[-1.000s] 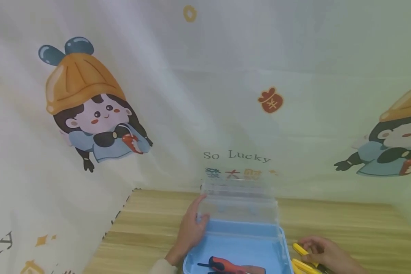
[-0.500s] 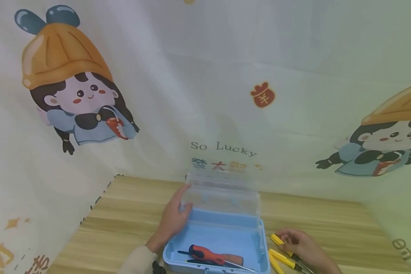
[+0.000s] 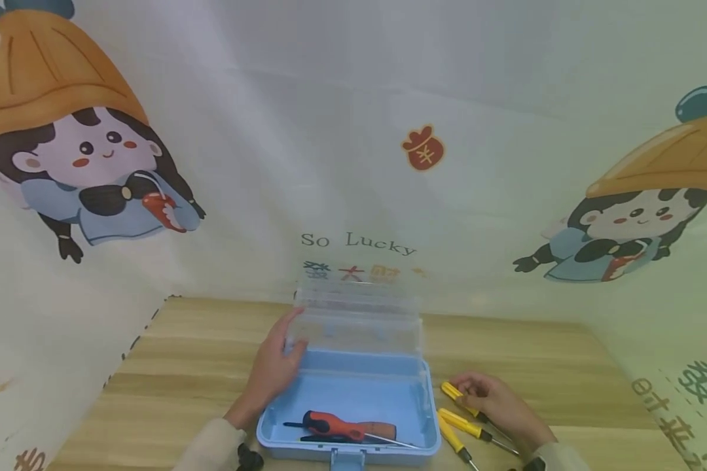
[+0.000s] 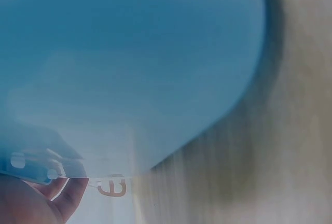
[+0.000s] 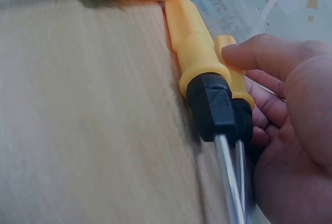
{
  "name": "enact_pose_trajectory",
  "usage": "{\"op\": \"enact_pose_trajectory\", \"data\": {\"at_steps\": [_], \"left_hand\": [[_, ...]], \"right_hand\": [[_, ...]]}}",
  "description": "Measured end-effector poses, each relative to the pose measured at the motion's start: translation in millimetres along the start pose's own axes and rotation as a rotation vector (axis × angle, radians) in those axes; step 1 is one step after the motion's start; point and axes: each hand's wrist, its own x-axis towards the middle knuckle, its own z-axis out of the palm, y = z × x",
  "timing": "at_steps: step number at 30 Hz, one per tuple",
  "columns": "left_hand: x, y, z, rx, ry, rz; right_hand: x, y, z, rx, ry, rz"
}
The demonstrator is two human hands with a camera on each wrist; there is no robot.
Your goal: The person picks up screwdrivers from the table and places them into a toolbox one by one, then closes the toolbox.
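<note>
A light-blue toolbox (image 3: 353,392) lies with its clear lid (image 3: 359,330) raised at the back. My left hand (image 3: 273,363) holds the lid by its left edge, thumb on the inner side and fingers behind. To the right of the box, my right hand (image 3: 501,402) pinches the yellow handle of a screwdriver (image 5: 237,84), thumb on top and fingers curled beneath. Two more yellow-handled screwdrivers (image 3: 462,424) lie beside it on the table. Inside the box, near its front wall, is a red and black screwdriver (image 3: 330,424) with an orange-brown handle (image 3: 383,430) next to it.
The wood-grain table (image 3: 194,366) ends at a printed curtain (image 3: 259,163) close behind the lid. A latch (image 3: 347,459) hangs at the toolbox front. More curtain stands along the left and right sides.
The head view has shifted, so the toolbox and both hands appear farther left and higher, with more of the yellow screwdrivers showing. Both hands keep their holds.
</note>
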Motion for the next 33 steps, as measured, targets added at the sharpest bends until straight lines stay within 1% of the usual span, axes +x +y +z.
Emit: {"op": "enact_pose_trajectory", "data": {"at_steps": [3,7,10,13,16,21,24,30,33], "left_hand": [[1.8,-2.0,0.9,-0.003,0.006,-0.007],[-0.1,-3.2,-1.9,-0.012,0.011,-0.022],[-0.5,-2.2,-0.8,-0.026,0.017,-0.019],[-0.5,-1.5,0.7,-0.025,0.021,-0.009],[-0.4,-1.7,1.1,-0.020,0.023,-0.014],[-1.2,-3.5,0.4,-0.020,0.021,-0.019],[-2.9,-3.9,0.1,-0.021,0.021,-0.032],[-0.9,-2.3,-0.8,-0.016,0.026,-0.019],[-0.1,-1.4,1.9,-0.020,0.022,-0.025]], "right_hand": [[1.5,1.9,-2.2,-0.005,-0.001,-0.024],[5.7,0.9,-3.1,-0.032,0.005,-0.050],[5.5,0.4,-4.6,-0.037,0.013,-0.040],[3.8,-0.1,-4.8,-0.022,0.019,-0.033],[2.3,-1.4,-3.8,-0.009,0.019,-0.037],[1.2,-5.6,-1.4,-0.006,0.034,0.027],[1.3,-6.2,-0.4,-0.021,0.050,0.045],[3.3,-4.1,-1.5,0.013,0.056,-0.046],[3.0,-3.7,-4.4,0.007,0.049,-0.060]]}}
